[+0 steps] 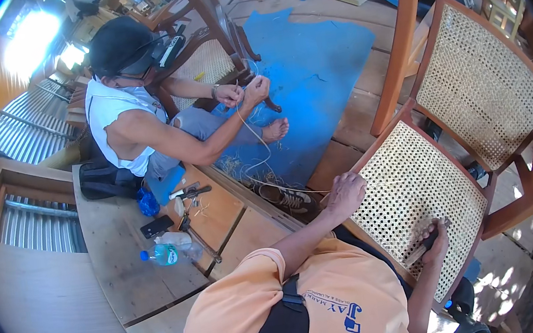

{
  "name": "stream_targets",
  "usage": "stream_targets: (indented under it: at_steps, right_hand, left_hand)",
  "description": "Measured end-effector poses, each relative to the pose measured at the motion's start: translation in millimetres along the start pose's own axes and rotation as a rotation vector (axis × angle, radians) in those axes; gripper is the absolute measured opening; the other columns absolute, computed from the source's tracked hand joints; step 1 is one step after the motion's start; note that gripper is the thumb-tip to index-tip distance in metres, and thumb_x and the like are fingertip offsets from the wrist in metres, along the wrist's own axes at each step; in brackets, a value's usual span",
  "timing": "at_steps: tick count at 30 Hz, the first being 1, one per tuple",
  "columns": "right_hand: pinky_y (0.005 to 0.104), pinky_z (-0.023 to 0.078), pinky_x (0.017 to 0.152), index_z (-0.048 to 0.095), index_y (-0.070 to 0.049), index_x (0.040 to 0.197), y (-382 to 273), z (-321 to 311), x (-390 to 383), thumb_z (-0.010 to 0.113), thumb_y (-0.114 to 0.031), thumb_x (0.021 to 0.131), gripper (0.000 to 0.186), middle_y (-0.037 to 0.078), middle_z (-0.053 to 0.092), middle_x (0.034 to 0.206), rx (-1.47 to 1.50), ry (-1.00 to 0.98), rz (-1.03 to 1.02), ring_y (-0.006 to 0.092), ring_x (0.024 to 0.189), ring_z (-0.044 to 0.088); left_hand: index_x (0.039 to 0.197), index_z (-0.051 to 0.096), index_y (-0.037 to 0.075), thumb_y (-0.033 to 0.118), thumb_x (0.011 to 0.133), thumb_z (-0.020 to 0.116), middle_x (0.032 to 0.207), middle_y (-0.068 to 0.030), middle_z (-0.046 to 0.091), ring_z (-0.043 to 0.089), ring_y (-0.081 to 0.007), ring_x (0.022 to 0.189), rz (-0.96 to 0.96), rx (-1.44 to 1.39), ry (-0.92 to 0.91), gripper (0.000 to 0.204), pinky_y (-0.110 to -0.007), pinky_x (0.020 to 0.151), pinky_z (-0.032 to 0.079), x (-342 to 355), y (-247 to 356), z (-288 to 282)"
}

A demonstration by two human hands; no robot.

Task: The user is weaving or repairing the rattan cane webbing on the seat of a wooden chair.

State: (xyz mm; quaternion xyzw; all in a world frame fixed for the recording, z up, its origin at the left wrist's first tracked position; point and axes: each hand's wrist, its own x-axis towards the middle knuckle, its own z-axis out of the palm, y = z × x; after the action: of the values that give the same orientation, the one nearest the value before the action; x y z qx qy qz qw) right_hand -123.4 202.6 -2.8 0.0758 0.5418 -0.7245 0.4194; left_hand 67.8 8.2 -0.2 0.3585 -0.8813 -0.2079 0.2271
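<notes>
In front of me is a wooden chair whose woven cane seat (400,184) is full of small open holes. My left hand (347,195) is closed at the seat's left edge, round a thin pale cane strand (305,191) that runs off to the left. Low on the seat rests my right hand (439,247), its fingers wrapped round a dark-handled tool (429,241). A flat, pale piece shows below that handle; the tool's exact kind is unclear. The chair's cane backrest (477,86) rises beyond the seat.
At left a co-worker (132,116) handles a strand beside another carved chair (203,68). A blue sheet (314,62) covers the floor. On the wooden bench (134,273) are a water bottle (159,254), a phone (157,226) and hand tools (192,193).
</notes>
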Motion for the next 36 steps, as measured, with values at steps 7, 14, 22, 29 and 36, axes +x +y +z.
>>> stream_targets:
  at_steps: [7,14,22,29,36]
  right_hand:
    - [0.0245,0.039,0.046,0.050,-0.005,0.088,-0.4,-1.8,6.5,0.051,-0.032,0.087,0.027,0.000,0.043,0.064,0.002,-0.019,0.035,0.0109,0.052,0.043]
    - [0.0253,0.040,0.046,0.050,-0.004,0.088,3.6,-10.5,11.5,0.052,-0.033,0.087,0.029,0.001,0.043,0.065,0.045,-0.098,0.049,0.0118,0.053,0.044]
    - [0.0237,0.041,0.047,0.049,-0.005,0.091,3.0,-12.4,14.5,0.048,-0.031,0.089,0.026,0.000,0.043,0.066,0.026,-0.092,0.051,0.0101,0.054,0.043]
    - [0.0237,0.039,0.048,0.050,-0.003,0.092,1.9,-13.2,15.3,0.047,-0.030,0.090,0.026,0.000,0.044,0.066,0.026,-0.084,0.031,0.0103,0.055,0.043]
    - [0.0228,0.039,0.049,0.050,-0.004,0.092,1.9,-11.4,12.5,0.046,-0.029,0.090,0.025,0.000,0.044,0.066,-0.001,-0.075,0.024,0.0098,0.056,0.043]
  left_hand:
    - [0.087,0.055,0.007,0.009,0.077,0.053,0.079,-0.0092,0.060,0.058,-0.0285,0.075,0.069,-0.112,0.206,0.011,-0.041,0.068,0.043,6.0,-12.2,-6.0]
    - [0.093,0.053,0.004,0.014,0.084,0.046,0.071,-0.0149,0.061,0.061,-0.0306,0.071,-0.439,-0.263,0.211,0.015,-0.039,0.065,0.046,13.6,-48.2,-34.3]
    - [0.090,0.056,0.003,0.013,0.081,0.050,0.075,-0.0124,0.062,0.061,-0.0230,0.070,-0.592,-0.395,0.258,0.015,-0.033,0.067,0.046,2.9,-64.2,-38.0]
    - [0.094,0.058,0.002,0.017,0.082,0.053,0.079,-0.0138,0.060,0.058,-0.0243,0.075,-0.526,-0.300,0.207,0.019,-0.032,0.071,0.045,-13.5,-61.4,-27.1]
    - [0.092,0.057,0.002,0.017,0.082,0.053,0.080,-0.0141,0.060,0.059,-0.0249,0.074,-0.542,-0.292,0.172,0.019,-0.032,0.069,0.045,-18.2,-62.0,-18.7]
